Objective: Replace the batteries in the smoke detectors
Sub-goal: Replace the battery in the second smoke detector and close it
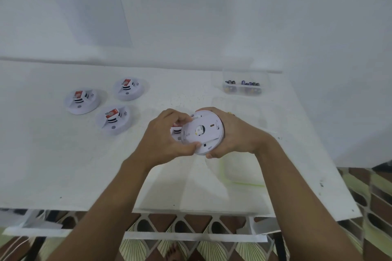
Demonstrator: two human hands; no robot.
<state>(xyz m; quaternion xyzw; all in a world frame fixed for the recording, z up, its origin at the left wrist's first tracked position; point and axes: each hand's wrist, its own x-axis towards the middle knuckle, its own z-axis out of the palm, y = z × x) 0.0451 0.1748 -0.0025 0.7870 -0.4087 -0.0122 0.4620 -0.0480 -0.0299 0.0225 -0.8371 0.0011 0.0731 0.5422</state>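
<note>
I hold a white round smoke detector (202, 131) above the middle of the white table (53, 165), its flat back plate tilted toward me. My left hand (167, 135) grips its left side, fingers curled over the body, where a red label shows. My right hand (235, 133) cups its right edge from behind. Three more white detectors with red labels lie face up at the left: one (82, 100), one (129, 89) and one (113, 119). A clear plastic box (244, 85) holding several dark batteries stands at the back right.
A printed paper sheet (89, 2) hangs on the white wall behind the table. The table's front edge runs just below my forearms, with patterned floor tiles (191, 246) beneath. The table's right edge slants down toward the tiled floor.
</note>
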